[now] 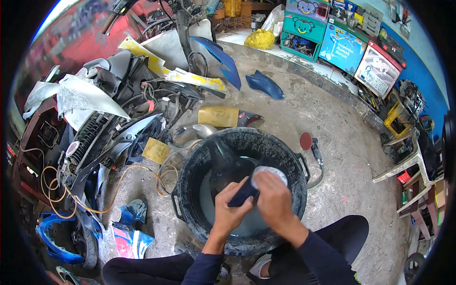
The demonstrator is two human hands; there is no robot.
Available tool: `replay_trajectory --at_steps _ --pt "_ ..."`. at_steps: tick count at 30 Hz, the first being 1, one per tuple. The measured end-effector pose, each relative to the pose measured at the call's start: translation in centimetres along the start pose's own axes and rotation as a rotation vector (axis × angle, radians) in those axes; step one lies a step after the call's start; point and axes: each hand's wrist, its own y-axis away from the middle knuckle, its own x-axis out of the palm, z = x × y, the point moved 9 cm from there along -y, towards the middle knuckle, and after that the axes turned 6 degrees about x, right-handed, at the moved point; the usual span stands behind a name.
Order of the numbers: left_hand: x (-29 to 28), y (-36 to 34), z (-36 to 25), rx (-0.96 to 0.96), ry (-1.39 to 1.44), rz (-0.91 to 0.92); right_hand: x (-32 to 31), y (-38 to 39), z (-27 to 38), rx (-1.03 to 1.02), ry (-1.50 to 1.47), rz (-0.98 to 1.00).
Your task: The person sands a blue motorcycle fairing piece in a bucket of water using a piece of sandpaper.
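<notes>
Above a large black tub (pixel 190 159) with cloudy water (pixel 207 202), my left hand (pixel 229 209) grips a dark motorcycle body panel (pixel 243 192), thumb along its near edge. My right hand (pixel 275 199) is closed over a round whitish pad (pixel 280 173) and presses it on the panel's right side. Fingers hide part of the pad. Farther back inside the tub, a dark curved shape (pixel 222 156) shows; whether it is part of the same panel I cannot tell.
Right of the tub lies a sander with a red round pad (pixel 306 141) and a hose. Sandpaper sheets (pixel 218 116) and blue panels (pixel 265 84) lie beyond it. A partly stripped motorcycle (pixel 90 128) stands left. A plastic chair (pixel 413 161) is at the right.
</notes>
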Motion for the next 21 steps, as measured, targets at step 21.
replay_trajectory --at_steps 21 --pt "0.3 0.4 0.6 0.079 0.030 -0.038 0.0 2.5 3.5 -0.143 0.066 -0.012"
